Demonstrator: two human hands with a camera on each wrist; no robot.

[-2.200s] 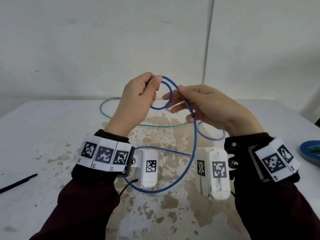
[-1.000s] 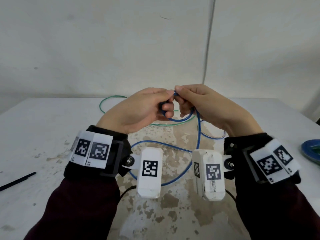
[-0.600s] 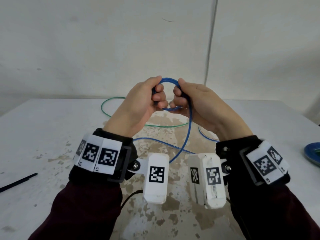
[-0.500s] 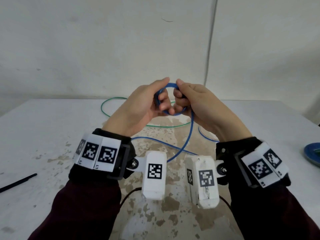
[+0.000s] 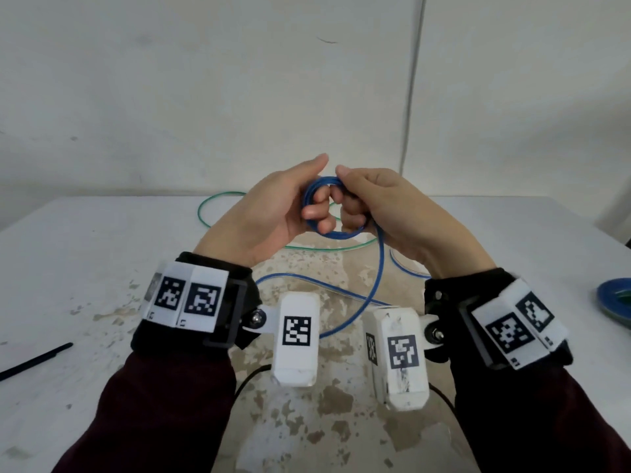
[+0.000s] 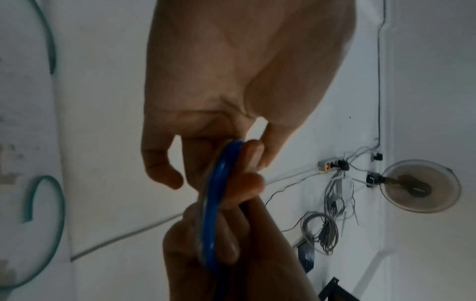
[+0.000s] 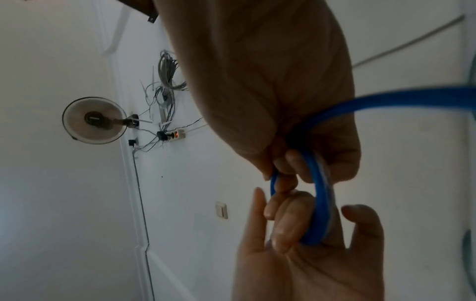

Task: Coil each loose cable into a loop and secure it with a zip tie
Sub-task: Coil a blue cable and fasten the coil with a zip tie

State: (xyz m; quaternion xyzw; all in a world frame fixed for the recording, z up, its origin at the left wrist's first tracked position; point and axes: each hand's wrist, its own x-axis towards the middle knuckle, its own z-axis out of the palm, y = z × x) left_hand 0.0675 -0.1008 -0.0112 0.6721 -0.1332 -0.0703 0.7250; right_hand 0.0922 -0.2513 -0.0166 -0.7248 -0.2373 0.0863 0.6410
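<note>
At frame centre, the left hand (image 5: 269,213) and right hand (image 5: 386,206) are both gripping a small round coil of smooth blue cable (image 5: 329,213), fingers curled through it; its loose tail is trailing down onto the stained white table (image 5: 85,268).

Two cables: blue cable (image 5: 378,264), green cable (image 5: 205,213); perhaps one zip tie (image 5: 34,359).

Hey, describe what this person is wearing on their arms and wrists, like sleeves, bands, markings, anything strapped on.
Both arms wear dark maroon sleeves ending in black wrist cuffs. Each wrist carries a black bracket with white square-patterned marker tags, plus a white boxy camera unit hinged inward, also tagged. A thin black cable trails from under the left unit. The left hand and right hand are bare.
</note>
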